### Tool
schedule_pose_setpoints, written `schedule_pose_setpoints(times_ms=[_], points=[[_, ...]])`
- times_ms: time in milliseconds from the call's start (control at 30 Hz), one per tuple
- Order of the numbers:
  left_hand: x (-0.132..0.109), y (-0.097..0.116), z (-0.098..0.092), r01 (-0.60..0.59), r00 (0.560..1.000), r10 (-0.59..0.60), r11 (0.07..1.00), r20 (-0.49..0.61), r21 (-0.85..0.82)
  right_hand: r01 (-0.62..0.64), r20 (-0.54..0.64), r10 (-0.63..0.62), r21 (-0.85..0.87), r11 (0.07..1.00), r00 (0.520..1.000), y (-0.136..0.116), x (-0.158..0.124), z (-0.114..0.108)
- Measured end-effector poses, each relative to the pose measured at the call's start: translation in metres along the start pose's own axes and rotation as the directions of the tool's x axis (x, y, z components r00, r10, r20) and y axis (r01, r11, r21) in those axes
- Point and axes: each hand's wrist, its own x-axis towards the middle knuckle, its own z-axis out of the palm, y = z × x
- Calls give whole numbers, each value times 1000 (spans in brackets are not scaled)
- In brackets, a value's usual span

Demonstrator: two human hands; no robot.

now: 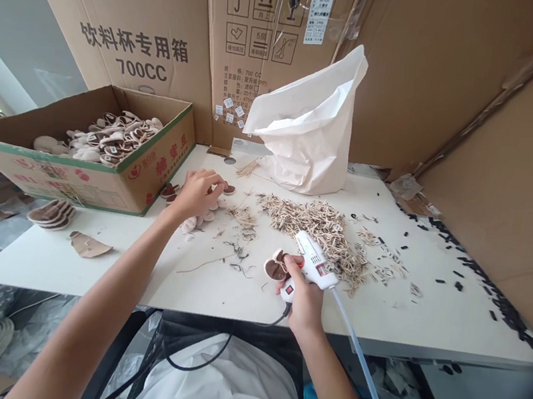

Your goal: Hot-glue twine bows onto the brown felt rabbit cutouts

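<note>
My right hand (307, 300) is wrapped round a white hot glue gun (312, 255), whose clear glue stick sticks out toward me. A small brown and white shoe-like piece (276, 267) is also held at those fingers, in front of the gun's handle. At the left, my left hand (200, 190) is over a group of small pieces, fingers curled and closed on a brown and white piece (210, 189), partly hidden. Another brown piece (229, 189) lies by its fingertips. Pale oval pieces (197, 222) lie beneath the wrist.
A carton (147, 184) of similar pieces stands left, beside a small stack (52, 213) and a cardboard scrap (88, 245). A heap of short pale sticks (304, 219) lies mid-table, before a white bag (306, 138). Black bits (495, 290) are scattered right. Tall cardboard encloses the back.
</note>
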Motion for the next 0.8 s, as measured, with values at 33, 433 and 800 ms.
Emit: schedule_pose_setpoints(times_ms=[33,433,800], points=[[0,-4,5,-1,1000,-1,998,23,64,2,1,-2,1,1000,1000,0,0,0],[-2,-21,22,-12,987,-21,979,160,203,-7,-1,7,12,1000,1000,-2,-1,2],[5,-16,32,-74,989,34,954,141,291,-1,-10,1,26,1000,1000,1,0,1]])
